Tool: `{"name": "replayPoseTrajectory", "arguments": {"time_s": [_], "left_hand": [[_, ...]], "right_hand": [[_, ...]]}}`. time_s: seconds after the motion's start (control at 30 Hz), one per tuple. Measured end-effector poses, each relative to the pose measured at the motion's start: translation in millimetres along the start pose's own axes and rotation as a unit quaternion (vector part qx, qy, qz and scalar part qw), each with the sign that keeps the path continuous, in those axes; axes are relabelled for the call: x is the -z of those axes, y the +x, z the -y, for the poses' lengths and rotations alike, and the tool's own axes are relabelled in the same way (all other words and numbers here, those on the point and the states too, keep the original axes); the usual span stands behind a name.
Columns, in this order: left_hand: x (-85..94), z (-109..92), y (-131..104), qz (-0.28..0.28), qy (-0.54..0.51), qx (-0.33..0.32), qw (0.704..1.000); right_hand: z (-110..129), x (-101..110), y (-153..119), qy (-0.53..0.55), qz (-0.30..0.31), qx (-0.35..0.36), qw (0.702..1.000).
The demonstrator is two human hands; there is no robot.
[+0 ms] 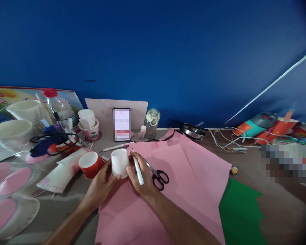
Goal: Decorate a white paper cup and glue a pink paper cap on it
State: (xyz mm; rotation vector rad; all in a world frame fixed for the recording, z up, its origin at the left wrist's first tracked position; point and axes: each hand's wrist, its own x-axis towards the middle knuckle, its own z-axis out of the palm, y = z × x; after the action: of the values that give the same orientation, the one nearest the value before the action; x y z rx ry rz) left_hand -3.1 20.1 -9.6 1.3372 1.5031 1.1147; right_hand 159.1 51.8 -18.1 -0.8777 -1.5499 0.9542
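Note:
A plain white paper cup (119,161) is held over the pink paper, its narrower end up. My left hand (103,182) is closed round the cup's left side, the thumb near its lower edge. My right hand (140,175) grips a white marker (137,170), its dark tip pointing up and away from me. Fingers of that same hand also touch the cup's right side. Black-handled scissors (159,177) lie on the pink paper (183,190), just right of my right hand. An orange-red cup (90,165) lies tilted beside my left hand.
Printed paper cups (63,173) lie on the left, near cup pieces with pink ovals (15,180). A phone (121,124) leans against a board at the back, with a glass jar (152,124) nearby. Green paper (241,211) and white cables (225,137) lie to the right.

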Motion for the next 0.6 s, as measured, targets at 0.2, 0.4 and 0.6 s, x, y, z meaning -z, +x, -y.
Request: {"name": "replayPoseTrajectory", "arguments": {"time_s": [0.2, 0.4, 0.6], "left_hand": [[-1.9, -10.5, -3.7, 0.001, -0.043, 0.009, 0.999], [-2.1, -13.5, -4.6, 0.027, -0.077, -0.024, 0.996], [-0.6, -8.2, -3.1, 0.028, -0.085, -0.031, 0.996]], "right_hand": [[10.8, 5.1, -6.9, -0.042, -0.076, 0.089, 0.992], [20.6, 2.2, -14.1, -0.075, -0.009, 0.267, 0.961], [25.8, 0.9, -13.7, -0.052, -0.02, 0.242, 0.969]]}}
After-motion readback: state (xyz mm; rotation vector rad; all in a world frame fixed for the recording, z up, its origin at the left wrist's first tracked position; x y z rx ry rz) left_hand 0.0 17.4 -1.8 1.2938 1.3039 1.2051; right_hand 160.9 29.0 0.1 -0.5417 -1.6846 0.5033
